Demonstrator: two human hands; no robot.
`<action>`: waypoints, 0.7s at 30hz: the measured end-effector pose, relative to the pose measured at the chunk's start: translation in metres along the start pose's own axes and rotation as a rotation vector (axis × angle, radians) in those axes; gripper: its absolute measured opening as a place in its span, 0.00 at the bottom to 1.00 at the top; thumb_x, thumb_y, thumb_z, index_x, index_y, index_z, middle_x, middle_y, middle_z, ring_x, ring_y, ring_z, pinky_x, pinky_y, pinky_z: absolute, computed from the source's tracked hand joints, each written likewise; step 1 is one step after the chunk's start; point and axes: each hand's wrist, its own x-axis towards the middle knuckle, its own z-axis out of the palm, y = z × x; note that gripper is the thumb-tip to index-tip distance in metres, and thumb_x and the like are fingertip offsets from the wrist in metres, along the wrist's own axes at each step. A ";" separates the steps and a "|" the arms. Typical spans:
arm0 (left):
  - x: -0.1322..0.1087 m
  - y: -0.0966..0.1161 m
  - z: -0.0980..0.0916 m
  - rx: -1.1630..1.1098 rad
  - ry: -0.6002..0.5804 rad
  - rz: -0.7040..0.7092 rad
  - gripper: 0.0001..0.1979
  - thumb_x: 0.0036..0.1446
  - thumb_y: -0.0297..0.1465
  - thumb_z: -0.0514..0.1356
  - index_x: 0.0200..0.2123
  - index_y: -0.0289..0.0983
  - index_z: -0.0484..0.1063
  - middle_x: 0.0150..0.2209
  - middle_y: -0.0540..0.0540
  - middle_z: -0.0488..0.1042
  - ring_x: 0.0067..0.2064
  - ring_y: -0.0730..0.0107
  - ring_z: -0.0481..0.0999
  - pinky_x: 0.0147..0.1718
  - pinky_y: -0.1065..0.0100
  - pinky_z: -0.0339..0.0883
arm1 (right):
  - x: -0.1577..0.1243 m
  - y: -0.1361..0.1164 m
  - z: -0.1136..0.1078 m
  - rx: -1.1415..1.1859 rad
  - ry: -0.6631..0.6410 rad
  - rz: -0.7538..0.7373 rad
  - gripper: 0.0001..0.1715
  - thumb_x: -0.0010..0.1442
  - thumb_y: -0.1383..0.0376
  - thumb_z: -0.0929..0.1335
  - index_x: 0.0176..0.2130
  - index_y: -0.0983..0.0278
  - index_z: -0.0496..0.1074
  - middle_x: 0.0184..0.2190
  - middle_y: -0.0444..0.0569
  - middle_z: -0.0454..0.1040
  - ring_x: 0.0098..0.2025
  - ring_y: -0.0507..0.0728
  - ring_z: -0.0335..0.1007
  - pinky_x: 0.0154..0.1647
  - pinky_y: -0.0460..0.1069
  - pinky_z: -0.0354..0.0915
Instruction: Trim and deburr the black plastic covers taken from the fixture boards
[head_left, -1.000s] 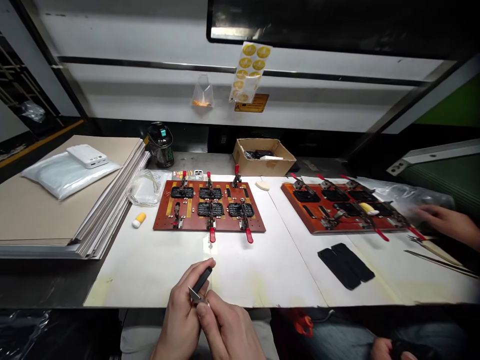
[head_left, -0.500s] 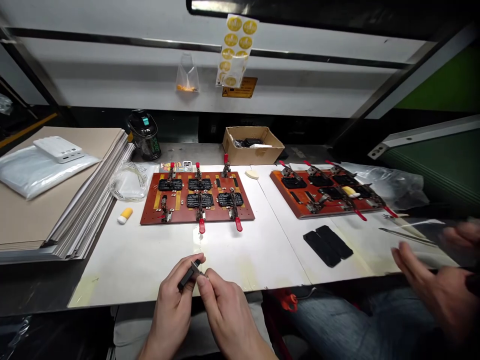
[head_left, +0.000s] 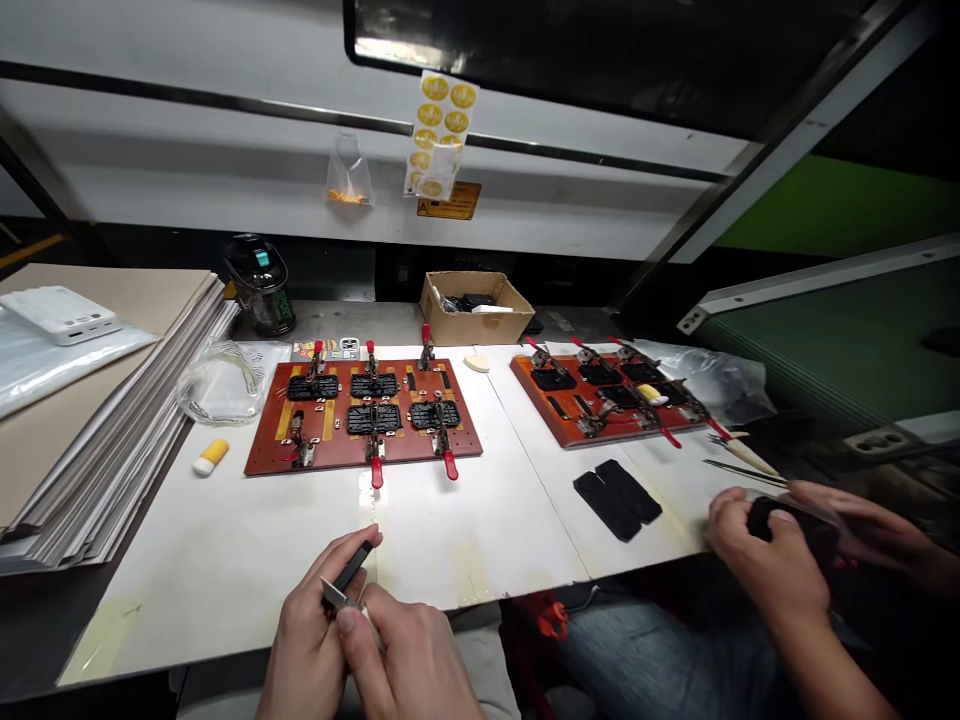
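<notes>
From where I stand, nothing here can really be read. The yellow warning label (head_left: 448, 200) on the white panel (head_left: 570, 200) shows a small triangle, but its print is too small to make out. The round gold stickers on the sheet (head_left: 435, 135) look blurred, and the green display on the black canister (head_left: 274, 310) stays illegible.

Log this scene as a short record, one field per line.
Left hand: grips black-handled craft knife
Right hand: pinches its steel blade
Nearby: reddish-brown fixture board with red-handled toggle clamps, beyond the hands
Surface: white work table
Co-worker: hands hold dark piece, at right
</notes>
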 end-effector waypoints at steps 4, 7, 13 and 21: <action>-0.001 -0.004 -0.006 -0.036 0.004 0.006 0.19 0.66 0.36 0.55 0.59 0.49 0.71 0.62 0.49 0.72 0.64 0.63 0.71 0.60 0.70 0.68 | 0.003 -0.004 -0.002 -0.096 -0.004 0.006 0.28 0.70 0.47 0.52 0.37 0.59 0.70 0.29 0.49 0.78 0.28 0.58 0.72 0.27 0.49 0.48; -0.003 -0.004 -0.009 -0.070 0.018 -0.016 0.19 0.65 0.38 0.57 0.58 0.47 0.72 0.62 0.47 0.73 0.64 0.61 0.71 0.59 0.70 0.70 | 0.004 -0.007 -0.001 -0.133 -0.021 0.020 0.28 0.69 0.46 0.52 0.39 0.58 0.71 0.30 0.49 0.79 0.28 0.60 0.73 0.26 0.50 0.47; -0.004 0.001 -0.011 -0.081 0.099 -0.010 0.19 0.64 0.40 0.59 0.55 0.45 0.75 0.58 0.46 0.76 0.60 0.60 0.75 0.58 0.70 0.71 | 0.004 -0.009 0.004 -0.099 0.020 -0.027 0.24 0.70 0.49 0.54 0.38 0.57 0.70 0.29 0.47 0.79 0.27 0.58 0.70 0.26 0.50 0.44; -0.009 0.015 -0.008 0.052 0.225 -0.069 0.16 0.63 0.44 0.58 0.51 0.49 0.78 0.56 0.51 0.78 0.59 0.62 0.75 0.61 0.68 0.68 | 0.008 0.004 -0.013 0.047 0.134 0.091 0.28 0.72 0.45 0.52 0.30 0.60 0.57 0.20 0.40 0.59 0.22 0.51 0.49 0.27 0.50 0.41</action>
